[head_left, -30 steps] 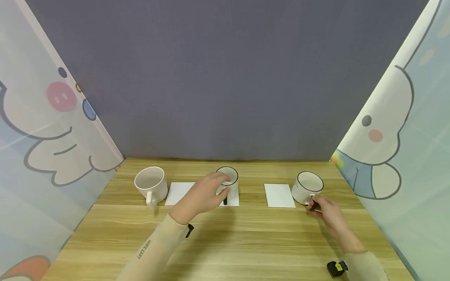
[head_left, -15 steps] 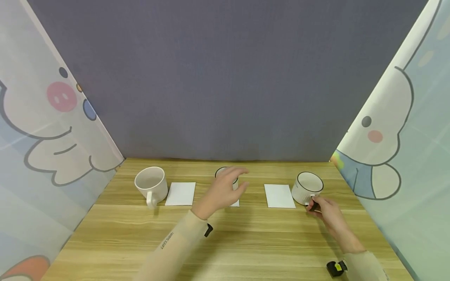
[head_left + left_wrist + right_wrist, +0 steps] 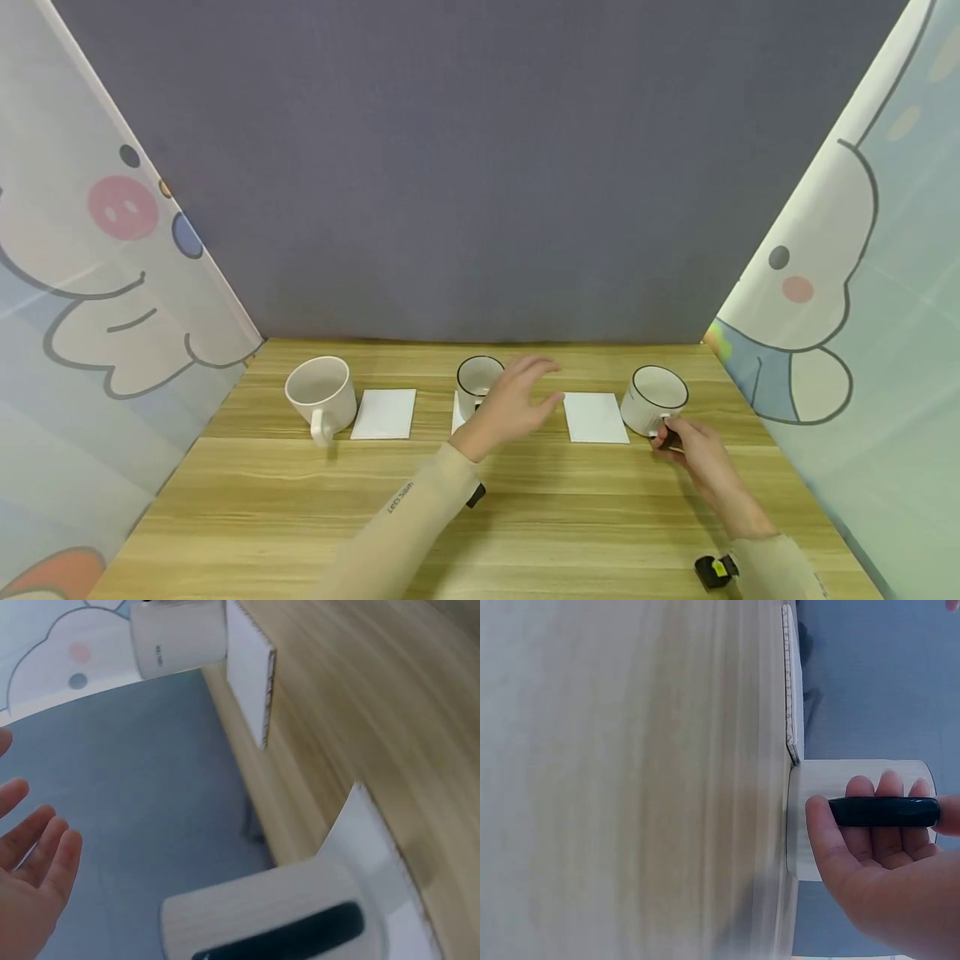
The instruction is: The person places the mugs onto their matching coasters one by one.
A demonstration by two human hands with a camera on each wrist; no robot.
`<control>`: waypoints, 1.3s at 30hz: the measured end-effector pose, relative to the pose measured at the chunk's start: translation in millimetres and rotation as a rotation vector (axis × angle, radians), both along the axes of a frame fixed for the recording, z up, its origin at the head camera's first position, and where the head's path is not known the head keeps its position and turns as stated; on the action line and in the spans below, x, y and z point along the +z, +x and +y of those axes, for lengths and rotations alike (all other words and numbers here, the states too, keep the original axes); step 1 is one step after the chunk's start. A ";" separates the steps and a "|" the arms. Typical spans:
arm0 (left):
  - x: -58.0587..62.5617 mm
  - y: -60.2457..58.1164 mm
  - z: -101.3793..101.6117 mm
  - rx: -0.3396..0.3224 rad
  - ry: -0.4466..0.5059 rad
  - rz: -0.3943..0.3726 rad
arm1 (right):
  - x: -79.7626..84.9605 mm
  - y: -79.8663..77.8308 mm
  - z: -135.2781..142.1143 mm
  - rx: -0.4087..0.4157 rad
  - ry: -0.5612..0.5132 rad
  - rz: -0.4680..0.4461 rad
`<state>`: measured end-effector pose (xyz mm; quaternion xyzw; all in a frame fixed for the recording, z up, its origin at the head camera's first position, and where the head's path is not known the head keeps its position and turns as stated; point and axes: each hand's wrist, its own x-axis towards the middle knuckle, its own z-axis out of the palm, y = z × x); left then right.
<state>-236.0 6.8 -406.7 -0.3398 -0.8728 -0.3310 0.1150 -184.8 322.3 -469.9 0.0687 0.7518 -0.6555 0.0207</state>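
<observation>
At the right, a white mug [image 3: 647,408] with a black rim stands on the wooden table. My right hand [image 3: 703,460] holds it by its black handle [image 3: 885,812], fingers curled through the handle in the right wrist view. My left hand [image 3: 513,407] is in the air between the middle mug and the right coaster, fingers apart and holding nothing. Behind it, partly covered in the head view, a second black-rimmed mug [image 3: 467,400] stands on a white square coaster [image 3: 375,862]. Right beside the held mug lies another white coaster [image 3: 596,418].
An all-white mug [image 3: 341,408] stands at the far left, handle toward me, beside a white coaster [image 3: 383,414]. A dark panel [image 3: 480,183] rises behind the table [image 3: 247,500], and cartoon-printed curtains [image 3: 922,333] flank both sides.
My left hand has moved right, from over the middle mug to past it, with fingers spread. My right hand stays on the handle, and the mugs stand where they were.
</observation>
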 end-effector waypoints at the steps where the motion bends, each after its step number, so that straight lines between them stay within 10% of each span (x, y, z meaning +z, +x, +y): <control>1: -1.5 -1.0 2.4 0.005 -0.008 0.000 | 0.3 0.0 -0.2 0.000 0.001 -0.001; 28: -46.8 -40.9 51.0 0.048 -0.206 -0.038 | 0.8 -0.2 -0.3 0.003 0.000 0.001; 39: -79.9 -49.5 55.1 0.051 -0.447 -0.063 | -0.2 -0.9 1.0 0.003 0.014 -0.014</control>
